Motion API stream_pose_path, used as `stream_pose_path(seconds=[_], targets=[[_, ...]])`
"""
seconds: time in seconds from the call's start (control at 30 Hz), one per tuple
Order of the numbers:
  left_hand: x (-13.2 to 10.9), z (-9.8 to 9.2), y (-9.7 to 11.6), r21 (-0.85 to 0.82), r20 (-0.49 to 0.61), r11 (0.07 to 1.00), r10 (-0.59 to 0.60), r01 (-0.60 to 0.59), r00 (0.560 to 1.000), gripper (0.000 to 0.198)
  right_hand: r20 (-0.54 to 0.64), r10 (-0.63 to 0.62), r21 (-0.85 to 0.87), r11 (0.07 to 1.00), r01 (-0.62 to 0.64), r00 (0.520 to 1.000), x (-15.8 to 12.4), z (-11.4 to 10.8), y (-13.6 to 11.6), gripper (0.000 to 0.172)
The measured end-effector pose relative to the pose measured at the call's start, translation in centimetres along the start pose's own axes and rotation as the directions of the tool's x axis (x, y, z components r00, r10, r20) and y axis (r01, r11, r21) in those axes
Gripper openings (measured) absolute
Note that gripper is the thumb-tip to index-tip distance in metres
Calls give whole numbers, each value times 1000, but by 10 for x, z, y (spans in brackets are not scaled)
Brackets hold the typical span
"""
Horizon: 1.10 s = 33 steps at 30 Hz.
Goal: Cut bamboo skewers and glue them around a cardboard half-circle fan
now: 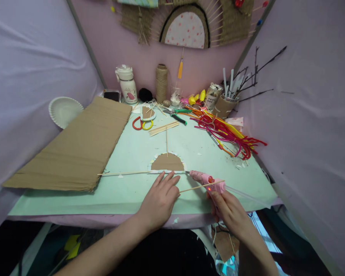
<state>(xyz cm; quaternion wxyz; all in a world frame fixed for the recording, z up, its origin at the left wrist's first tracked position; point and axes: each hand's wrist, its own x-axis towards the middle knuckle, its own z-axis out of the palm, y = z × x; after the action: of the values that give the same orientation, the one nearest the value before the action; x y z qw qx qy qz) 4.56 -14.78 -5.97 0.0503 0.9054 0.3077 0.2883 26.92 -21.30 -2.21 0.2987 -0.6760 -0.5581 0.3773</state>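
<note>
My right hand (228, 209) grips a pink glue gun (208, 181), its nozzle pointing left at the base of a brown cardboard semicircle (167, 163) on the pale green table (132, 191). My left hand (161, 197) pinches a thin wooden skewer (201, 186) that runs right across the glue gun; its fingertips rest by the semicircle's lower edge. A long skewer (123, 173) lies flat along that base, and another skewer (166, 141) stands out from the top of the semicircle.
A large corrugated cardboard sheet (74, 147) covers the table's left side, with a paper plate (63, 111) behind it. Loose skewers (163, 128), pliers (176, 115), pipe cleaners (230, 134), a twine spool (161, 82), a bottle (127, 84) and a cup of sticks (225, 103) crowd the back.
</note>
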Motion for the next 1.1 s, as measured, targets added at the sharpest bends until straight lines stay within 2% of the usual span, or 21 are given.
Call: stream_pose_path(seconds=[0.37,0.47,0.53,0.63,0.73,0.87,0.97,1.03,1.1], targets=[[0,0,0,21,5,1000,-1,1,1000,18,-29,42,-42,998,-43,999,-2,-2,1,58],[0,0,0,8,2,1000,-4,4,1000,18,-90,62,-73,995,-69,994,-2,-6,7,57],[0,-1,0,-17,-12,1000,-7,7,1000,18,-175,22,-126,991,-45,984,0,-12,11,53],[2,-4,1,-88,-52,996,-24,19,998,18,-357,-115,-281,960,11,927,6,-24,20,42],[3,-10,2,-181,-86,981,-81,65,993,18,-486,-191,-460,886,-64,853,17,-33,35,42],[5,-17,-2,-264,-98,947,-215,183,972,18,-510,-266,-630,764,-144,818,30,-38,61,46],[10,-22,-11,-261,-125,940,-256,217,958,17,-503,-312,-723,663,-195,806,31,-42,72,43],[15,-24,-17,-211,-147,955,-241,208,959,18,-523,-351,-748,626,-220,777,26,-44,66,41],[23,-24,-20,-126,-145,975,-201,183,969,20,-549,-440,-742,648,-172,711,19,-43,49,40]])
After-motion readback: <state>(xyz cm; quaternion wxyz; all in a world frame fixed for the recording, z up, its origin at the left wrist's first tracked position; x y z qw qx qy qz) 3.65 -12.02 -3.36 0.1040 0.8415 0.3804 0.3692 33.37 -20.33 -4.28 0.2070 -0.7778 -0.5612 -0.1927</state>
